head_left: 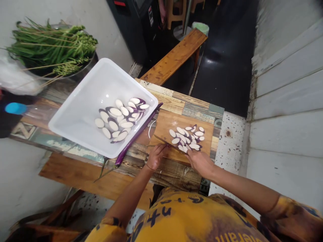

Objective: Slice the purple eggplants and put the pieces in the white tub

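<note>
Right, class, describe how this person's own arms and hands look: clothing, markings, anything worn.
Both hands, left hand and right hand, are bare, with no gloves. The forearms are uncovered up to short mustard-yellow sleeves printed with dark lettering. A thin dark band circles the left wrist.

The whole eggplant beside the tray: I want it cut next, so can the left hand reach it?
Probably yes: the eggplant lies beside the left hand with nothing between, though that hand is busy at the knife.
</note>
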`<action>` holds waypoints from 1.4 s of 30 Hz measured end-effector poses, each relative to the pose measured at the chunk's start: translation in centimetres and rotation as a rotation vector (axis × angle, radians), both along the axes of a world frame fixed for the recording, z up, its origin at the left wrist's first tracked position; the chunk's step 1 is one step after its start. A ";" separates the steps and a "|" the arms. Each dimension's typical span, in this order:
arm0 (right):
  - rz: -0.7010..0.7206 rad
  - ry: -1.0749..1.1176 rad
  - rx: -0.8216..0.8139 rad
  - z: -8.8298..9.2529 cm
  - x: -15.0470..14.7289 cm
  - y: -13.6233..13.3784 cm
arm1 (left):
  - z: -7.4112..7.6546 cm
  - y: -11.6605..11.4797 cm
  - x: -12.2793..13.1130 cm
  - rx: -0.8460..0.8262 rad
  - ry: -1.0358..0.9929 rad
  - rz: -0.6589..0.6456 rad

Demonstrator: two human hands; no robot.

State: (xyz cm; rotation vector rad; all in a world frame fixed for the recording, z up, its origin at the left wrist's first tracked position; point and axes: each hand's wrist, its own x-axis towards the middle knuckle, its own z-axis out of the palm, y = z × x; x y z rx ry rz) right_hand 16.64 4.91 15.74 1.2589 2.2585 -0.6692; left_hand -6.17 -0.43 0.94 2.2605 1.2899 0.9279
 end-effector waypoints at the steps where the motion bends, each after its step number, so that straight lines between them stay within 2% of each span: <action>1: 0.012 -0.021 -0.009 0.3 0.4 -0.4 | -0.1 0.0 0.0 -0.007 -0.001 0.003; 4: 0.032 -0.061 -0.020 0.6 1.1 -1.1 | -0.2 0.0 0.2 -0.011 0.007 0.017; 8: 0.036 -0.072 -0.025 0.0 1.4 -1.3 | -0.4 0.0 0.3 -0.009 -0.005 0.015; 14: -0.083 0.070 0.018 -2.7 -2.7 0.2 | -0.8 -0.2 0.1 -0.025 -0.050 -0.022; 16: -0.109 0.108 0.047 -3.2 -3.9 0.8 | -0.8 0.0 0.3 -0.054 -0.035 0.006; 20: -0.209 0.121 0.108 -2.6 -3.3 2.2 | -0.5 0.4 1.0 -0.049 0.024 0.304; 23: -0.291 0.123 0.145 -1.5 -0.9 3.2 | -0.2 0.4 0.4 -0.072 0.095 0.398; 25: -0.290 0.117 0.182 -1.0 0.7 3.7 | 0.1 0.3 -0.8 -0.115 0.125 0.491; 27: -0.239 0.108 0.233 -0.8 2.0 3.8 | 0.3 0.2 -2.4 -0.179 0.128 0.708; 29: -0.131 0.095 0.284 -1.0 3.0 3.7 | 0.5 0.3 -4.1 -0.311 0.111 0.920; 31: 0.013 0.084 0.334 -1.4 3.9 3.2 | 0.7 0.6 -5.3 -0.447 0.099 1.007; 33: 0.139 0.086 0.382 -2.0 4.8 2.7 | 1.1 0.8 -5.8 -0.475 0.151 0.993; 35: 0.227 0.103 0.429 -2.5 5.7 2.2 | 2.1 0.8 -5.4 -0.410 0.213 0.944; 39: 0.325 0.132 0.492 -2.9 7.3 1.8 | 5.3 1.1 -1.8 -0.271 0.112 0.860; 40: 0.338 0.137 0.496 -2.9 7.6 1.8 | 6.2 1.5 -0.4 -0.234 0.072 0.771; 42: 0.360 0.154 0.494 -2.8 7.9 1.7 | 7.6 2.7 2.8 -0.172 0.050 0.497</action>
